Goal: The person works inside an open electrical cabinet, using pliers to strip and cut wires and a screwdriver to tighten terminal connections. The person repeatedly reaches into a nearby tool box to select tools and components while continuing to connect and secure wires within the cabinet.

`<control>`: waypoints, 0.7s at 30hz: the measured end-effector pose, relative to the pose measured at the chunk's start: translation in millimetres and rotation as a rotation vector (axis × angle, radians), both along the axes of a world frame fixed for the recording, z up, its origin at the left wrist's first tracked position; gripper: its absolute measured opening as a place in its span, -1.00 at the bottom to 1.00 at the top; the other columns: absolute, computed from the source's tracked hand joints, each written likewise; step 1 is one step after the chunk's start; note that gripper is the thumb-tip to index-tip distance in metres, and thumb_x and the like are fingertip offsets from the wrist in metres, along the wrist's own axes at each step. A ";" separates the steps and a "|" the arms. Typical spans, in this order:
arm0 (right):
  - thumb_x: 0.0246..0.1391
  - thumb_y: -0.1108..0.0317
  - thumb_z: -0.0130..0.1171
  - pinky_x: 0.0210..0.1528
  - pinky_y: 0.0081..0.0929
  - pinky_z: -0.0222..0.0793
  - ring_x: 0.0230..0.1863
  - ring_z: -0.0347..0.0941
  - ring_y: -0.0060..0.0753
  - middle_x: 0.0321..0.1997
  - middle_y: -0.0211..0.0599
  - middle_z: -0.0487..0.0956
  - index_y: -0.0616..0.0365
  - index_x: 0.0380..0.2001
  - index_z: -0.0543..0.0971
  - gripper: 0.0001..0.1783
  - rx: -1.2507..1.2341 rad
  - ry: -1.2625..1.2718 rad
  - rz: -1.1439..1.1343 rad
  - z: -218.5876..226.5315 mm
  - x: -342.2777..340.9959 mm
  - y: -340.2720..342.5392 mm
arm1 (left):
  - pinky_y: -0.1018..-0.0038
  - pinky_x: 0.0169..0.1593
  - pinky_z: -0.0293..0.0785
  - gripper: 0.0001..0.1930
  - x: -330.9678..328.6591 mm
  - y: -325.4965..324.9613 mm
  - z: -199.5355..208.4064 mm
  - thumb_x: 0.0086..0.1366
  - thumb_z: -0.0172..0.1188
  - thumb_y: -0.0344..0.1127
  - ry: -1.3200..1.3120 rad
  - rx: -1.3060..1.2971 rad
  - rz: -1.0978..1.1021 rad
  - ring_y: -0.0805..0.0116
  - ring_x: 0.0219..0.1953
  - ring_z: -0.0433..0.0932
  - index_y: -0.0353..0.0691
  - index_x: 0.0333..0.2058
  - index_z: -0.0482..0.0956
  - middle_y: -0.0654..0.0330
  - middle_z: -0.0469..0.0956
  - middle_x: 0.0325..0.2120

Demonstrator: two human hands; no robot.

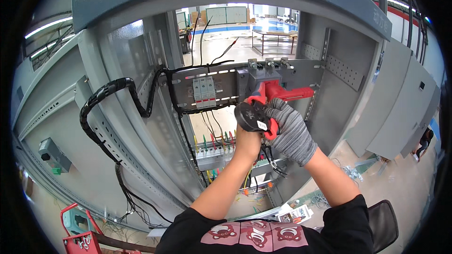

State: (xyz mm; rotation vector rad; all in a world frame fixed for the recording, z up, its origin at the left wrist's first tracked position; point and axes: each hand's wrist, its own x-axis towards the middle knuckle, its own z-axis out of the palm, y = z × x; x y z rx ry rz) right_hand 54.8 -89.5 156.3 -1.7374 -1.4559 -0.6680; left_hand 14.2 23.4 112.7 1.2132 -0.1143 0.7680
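Note:
My right hand (292,131), in a grey knitted glove, is closed around a red-and-black hand tool (252,117) with a rounded black head and a white label. Its exact kind I cannot make out. Just below that head is my bare left hand (248,143), its fingers hidden behind the tool. A red lever (297,94) juts right from the grey switch unit (263,73), directly above my gloved fingers. Beneath both hands hang black wires (274,162). Left of them, a white three-part fuse holder (204,91) is mounted on the panel.
The open grey cabinet frame (162,160) surrounds my arms. A thick black cable bundle (106,89) loops along its left side. Lower down runs a terminal row (212,155) with coloured wires. A red tool box (82,243) and a black chair (382,221) stand near the bottom.

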 end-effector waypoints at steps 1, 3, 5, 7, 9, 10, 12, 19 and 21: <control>-0.31 0.44 0.33 0.03 -0.23 0.37 -0.05 0.45 0.04 -0.09 0.01 0.50 0.24 -0.16 0.54 -0.50 -0.029 0.060 0.013 4.3 -0.3 0.6 | 0.50 -0.02 0.32 -0.63 9.0 -1.0 -9.4 0.37 -0.16 -0.19 -0.141 0.021 0.061 0.49 -0.13 0.40 -0.24 0.04 0.37 0.28 0.43 -0.16; -0.32 0.44 0.33 0.03 -0.24 0.37 -0.05 0.45 0.04 -0.09 0.01 0.51 0.24 -0.16 0.53 -0.50 -0.053 0.077 -0.011 3.8 1.8 0.8 | 0.46 0.04 0.29 -0.63 11.7 -0.5 -10.1 0.37 -0.15 -0.20 -0.126 -0.023 -0.022 0.43 -0.08 0.38 -0.28 0.04 0.38 0.24 0.43 -0.13; -0.33 0.45 0.32 0.02 -0.24 0.38 -0.06 0.45 0.05 -0.09 0.02 0.52 0.24 -0.15 0.53 -0.49 -0.067 0.072 -0.030 0.2 4.6 1.8 | 0.41 0.07 0.28 -0.62 13.6 4.4 -15.6 0.38 -0.15 -0.21 -0.122 0.021 -0.038 0.36 -0.04 0.37 -0.28 0.07 0.35 0.19 0.39 -0.07; -0.33 0.46 0.31 0.01 -0.24 0.39 -0.08 0.45 0.06 -0.09 0.03 0.52 0.24 -0.14 0.53 -0.48 -0.093 0.022 -0.050 3.3 2.1 2.8 | 0.39 0.08 0.32 -0.62 17.3 14.2 -26.0 0.40 -0.14 -0.19 -0.085 0.160 0.046 0.38 -0.02 0.39 -0.24 0.10 0.28 0.19 0.38 -0.05; -0.33 0.46 0.30 0.01 -0.25 0.39 -0.10 0.46 0.06 -0.10 0.03 0.52 0.24 -0.15 0.53 -0.49 -0.115 -0.028 -0.057 5.6 2.8 4.5 | 0.41 0.08 0.33 -0.63 18.6 17.2 -27.7 0.40 -0.14 -0.22 -0.092 0.249 0.124 0.40 -0.01 0.39 -0.22 0.11 0.26 0.19 0.39 -0.05; -0.32 0.46 0.30 0.00 -0.25 0.40 -0.10 0.46 0.06 -0.11 0.03 0.52 0.25 -0.16 0.52 -0.50 -0.123 -0.053 -0.055 6.9 5.1 5.0 | 0.41 0.08 0.33 -0.64 20.2 17.2 -26.5 0.40 -0.14 -0.23 -0.099 0.236 0.124 0.40 -0.01 0.39 -0.23 0.11 0.27 0.20 0.39 -0.05; -0.31 0.46 0.28 0.00 -0.25 0.40 -0.11 0.47 0.06 -0.13 0.02 0.52 0.26 -0.17 0.52 -0.52 -0.105 -0.083 -0.034 8.9 7.0 4.5 | 0.42 0.08 0.33 -0.64 20.4 13.2 -18.9 0.39 -0.14 -0.25 -0.119 0.197 0.118 0.41 -0.01 0.39 -0.23 0.10 0.29 0.20 0.39 -0.05; -0.29 0.43 0.29 -0.07 -0.27 0.42 -0.17 0.49 0.06 -0.20 -0.02 0.52 0.27 -0.20 0.51 -0.55 -0.013 -0.024 0.046 17.5 3.9 6.9 | 0.35 0.12 0.34 -0.62 2.7 -2.0 6.7 0.38 -0.15 -0.13 -0.211 -0.164 -0.125 0.35 0.01 0.44 -0.20 0.06 0.34 0.20 0.44 -0.06; -0.24 0.43 0.26 -0.03 -0.24 0.40 -0.13 0.48 0.04 -0.16 0.02 0.52 0.27 -0.16 0.51 -0.55 -0.068 -0.004 0.060 20.9 3.8 7.4 | 0.33 0.13 0.33 -0.62 -1.2 -4.4 12.4 0.38 -0.14 -0.12 -0.200 -0.250 -0.131 0.34 0.03 0.43 -0.19 0.06 0.34 0.20 0.44 -0.05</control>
